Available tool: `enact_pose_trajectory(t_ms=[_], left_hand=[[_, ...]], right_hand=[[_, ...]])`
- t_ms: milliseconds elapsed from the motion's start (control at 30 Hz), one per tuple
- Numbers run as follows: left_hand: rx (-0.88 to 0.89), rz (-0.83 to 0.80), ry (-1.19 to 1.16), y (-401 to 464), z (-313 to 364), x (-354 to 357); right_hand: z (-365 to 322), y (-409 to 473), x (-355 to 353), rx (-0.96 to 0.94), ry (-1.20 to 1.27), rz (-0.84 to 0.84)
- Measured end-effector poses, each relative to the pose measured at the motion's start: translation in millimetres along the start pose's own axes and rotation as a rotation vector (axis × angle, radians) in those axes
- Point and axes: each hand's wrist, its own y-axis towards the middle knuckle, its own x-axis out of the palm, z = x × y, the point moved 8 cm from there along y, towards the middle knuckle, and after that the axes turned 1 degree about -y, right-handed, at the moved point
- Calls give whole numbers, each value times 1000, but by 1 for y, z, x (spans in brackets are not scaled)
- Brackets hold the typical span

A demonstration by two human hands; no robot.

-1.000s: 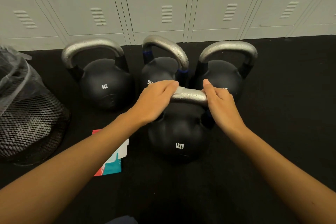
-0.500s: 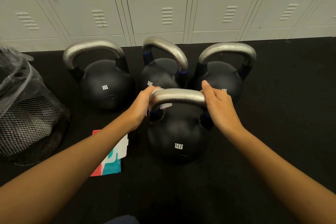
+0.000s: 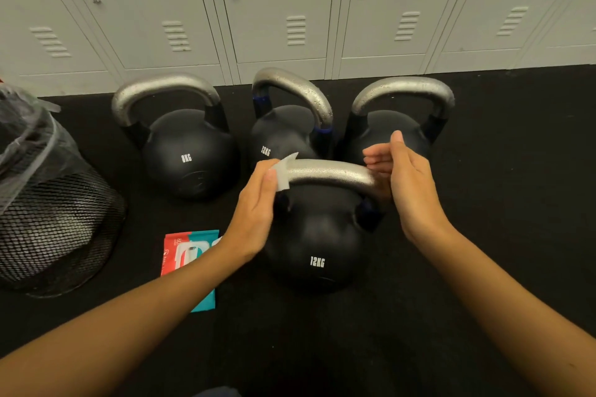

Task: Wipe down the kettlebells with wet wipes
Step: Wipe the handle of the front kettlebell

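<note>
The right hand (image 3: 408,184) has let go of the silver handle, fingers now straight and loose beside its right end. The left hand (image 3: 258,206) pinches a white wet wipe (image 3: 283,172) against the handle's left end on the near black 12KG kettlebell (image 3: 317,235), standing on the black floor (image 3: 483,203).

matt black kettlebell (image 3: 317,235), rough bare-metal handle (image 3: 329,172).

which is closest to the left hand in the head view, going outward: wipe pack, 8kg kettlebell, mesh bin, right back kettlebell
From the left hand:
1. wipe pack, just below-left
2. 8kg kettlebell, up-left
3. right back kettlebell, across right
4. mesh bin, far left
</note>
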Motion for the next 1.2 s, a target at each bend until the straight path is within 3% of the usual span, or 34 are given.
enact_pose_trajectory(t_ms=[100,167,267,433,633,800,967,1100,1200], left_hand=[[-338,26,-287,6,-31,-4],[-392,27,-257,13,-26,-5],[-97,20,79,24,17,-2],[375,34,925,20,71,33],[578,-35,1260,13,86,76],[548,-84,1298,13,92,93],[396,-52,1108,14,83,50],[275,-28,947,4,55,6],[172,-71,896,-5,34,-13]], right_hand=[[5,2,-1,34,12,-11],[6,2,-2,47,16,-17],[6,3,-9,56,26,5],[0,5,-19,46,52,39],[-7,2,-24,-10,68,57],[-18,-5,-27,-113,38,72],[-42,-30,-12,-396,-81,-11],[-43,-44,26,-607,-408,-224],[-35,-45,47,-710,-718,-260]])
